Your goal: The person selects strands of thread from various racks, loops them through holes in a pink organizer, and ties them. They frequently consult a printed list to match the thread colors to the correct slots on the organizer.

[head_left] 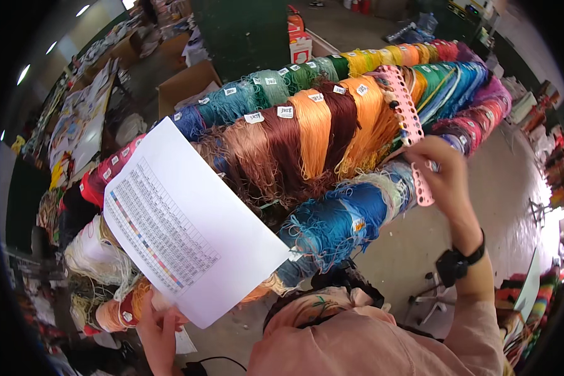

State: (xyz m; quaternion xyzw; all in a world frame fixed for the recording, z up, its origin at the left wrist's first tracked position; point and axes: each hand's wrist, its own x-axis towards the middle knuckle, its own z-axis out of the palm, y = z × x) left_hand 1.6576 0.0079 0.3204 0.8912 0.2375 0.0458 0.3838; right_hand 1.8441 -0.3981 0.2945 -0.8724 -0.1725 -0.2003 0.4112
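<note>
Pink perforated strip (409,125) is rising up and leftward out of the right hand (443,170), which is clenching its lower end, crossing the hanging yarn skeins (313,138). Left hand (160,329) is pinching the bottom corner of a printed chart sheet (188,232) spreading above it.

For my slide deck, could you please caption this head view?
Left hand holds a printed colour chart; right hand holds a pink perforated strip against racked yarn hanks.
</note>
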